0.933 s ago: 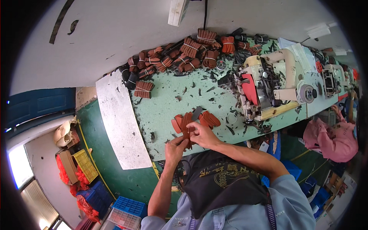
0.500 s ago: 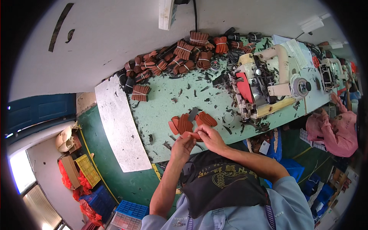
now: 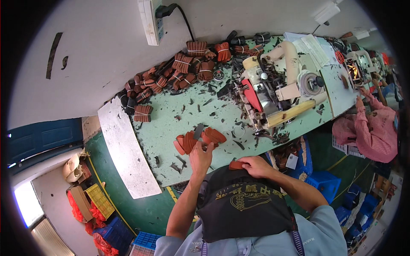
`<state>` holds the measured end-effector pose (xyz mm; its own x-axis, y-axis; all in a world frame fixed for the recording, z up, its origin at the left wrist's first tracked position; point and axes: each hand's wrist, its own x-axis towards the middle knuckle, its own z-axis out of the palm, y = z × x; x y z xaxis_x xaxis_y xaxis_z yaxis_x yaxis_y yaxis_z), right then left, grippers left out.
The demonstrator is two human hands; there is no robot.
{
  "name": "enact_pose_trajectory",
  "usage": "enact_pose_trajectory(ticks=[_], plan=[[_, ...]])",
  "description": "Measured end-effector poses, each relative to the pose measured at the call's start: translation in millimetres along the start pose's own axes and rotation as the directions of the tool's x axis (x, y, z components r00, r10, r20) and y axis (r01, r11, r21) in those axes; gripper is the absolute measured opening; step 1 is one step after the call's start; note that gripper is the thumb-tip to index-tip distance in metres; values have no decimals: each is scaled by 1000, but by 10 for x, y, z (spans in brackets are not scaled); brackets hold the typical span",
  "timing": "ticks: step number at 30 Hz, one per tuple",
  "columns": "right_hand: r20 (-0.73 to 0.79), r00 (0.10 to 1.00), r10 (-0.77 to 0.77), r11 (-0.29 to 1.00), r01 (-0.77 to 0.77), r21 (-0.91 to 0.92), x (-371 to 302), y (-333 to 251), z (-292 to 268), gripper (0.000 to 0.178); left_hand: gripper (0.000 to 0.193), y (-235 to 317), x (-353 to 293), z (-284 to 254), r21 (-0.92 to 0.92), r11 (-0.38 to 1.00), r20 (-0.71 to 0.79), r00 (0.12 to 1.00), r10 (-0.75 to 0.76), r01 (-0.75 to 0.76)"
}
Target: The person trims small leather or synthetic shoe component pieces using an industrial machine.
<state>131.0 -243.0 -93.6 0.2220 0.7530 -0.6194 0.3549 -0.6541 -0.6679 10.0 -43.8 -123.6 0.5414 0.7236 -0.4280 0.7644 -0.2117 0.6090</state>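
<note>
Reddish-brown leather pieces (image 3: 186,141) lie in a loose, fanned pile on the green table, with one dark grey strip (image 3: 198,130) among them. At the near side of this pile is my left hand (image 3: 200,159), its fingertips touching the pieces and slightly apart. My right hand (image 3: 257,166) is back at the table's front edge, close to my black apron (image 3: 243,205). Between its thumb and fingers it pinches a single reddish-brown leather piece (image 3: 236,165).
Rubber-banded leather bundles (image 3: 183,63) are heaped along the wall. A machine (image 3: 277,91) with a hand wheel stands to the right. Dark scraps litter the green tabletop (image 3: 171,109); a white sheet (image 3: 128,149) covers its left end. A person in pink (image 3: 369,128) sits at the far right.
My hands were together over one leather piece and have parted. The left has reached forward to the pile; the right has drawn back and right with a piece. The view has shifted slightly.
</note>
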Motion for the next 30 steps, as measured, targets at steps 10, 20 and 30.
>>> enact_pose_trajectory(ticks=[10, 20, 30], plan=[[-34, 998, -60, 992, 63, 106, -168, 219, -473, 27, 52, 414, 89, 487, 267, 960, -257, 966, -13, 84], [-6, 987, -163, 983, 163, 85, -218, 549, -820, 23, 40, 396, -10, 657, 41, 999, -367, 930, 11, 4], [128, 978, -163, 987, 163, 6, -146, 532, -1071, 23, 52, -26, -92, 538, -35, 994, -374, 921, -107, 101]])
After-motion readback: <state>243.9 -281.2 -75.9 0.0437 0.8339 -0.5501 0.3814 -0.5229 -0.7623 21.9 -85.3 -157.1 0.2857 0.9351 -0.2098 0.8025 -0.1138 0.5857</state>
